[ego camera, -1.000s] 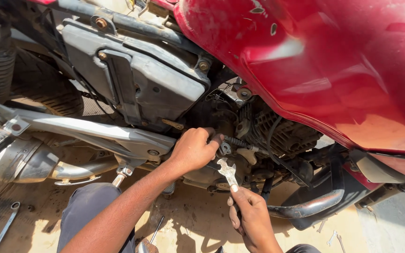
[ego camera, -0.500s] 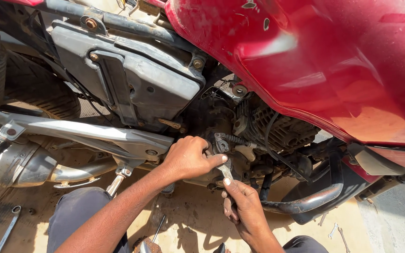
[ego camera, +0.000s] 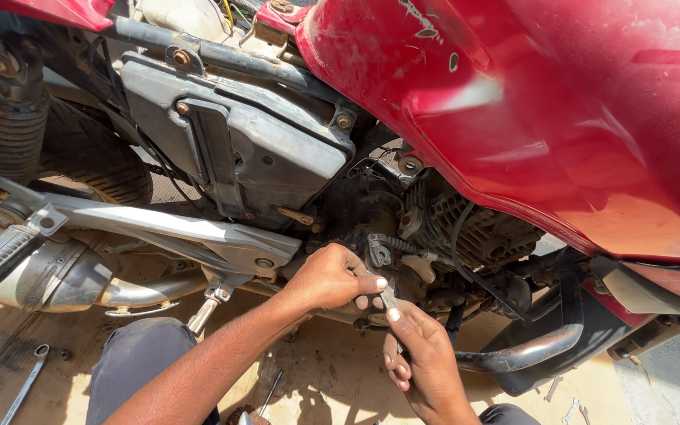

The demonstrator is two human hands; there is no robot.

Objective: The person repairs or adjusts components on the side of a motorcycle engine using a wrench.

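The left hand [ego camera: 332,277] and right hand [ego camera: 419,358] work in a narrow gap under the red fuel tank [ego camera: 529,110]. The engine [ego camera: 466,228] closes the back, the grey side cover [ego camera: 253,149] and footrest bracket [ego camera: 190,232] close the left, the black guard bar [ego camera: 545,342] the right. Open room is only below, over the sandy ground [ego camera: 332,378].

Small silver spanner [ego camera: 388,300] — mostly hidden, upright — beside the engine [ego camera: 466,228].

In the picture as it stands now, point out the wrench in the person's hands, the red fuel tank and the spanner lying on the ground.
wrench [ego camera: 388,300], head view, on the metal shaft between both thumbs.
red fuel tank [ego camera: 560,102], head view, on its side panel.
spanner [ego camera: 27,383], head view, on its shaft, lower left.
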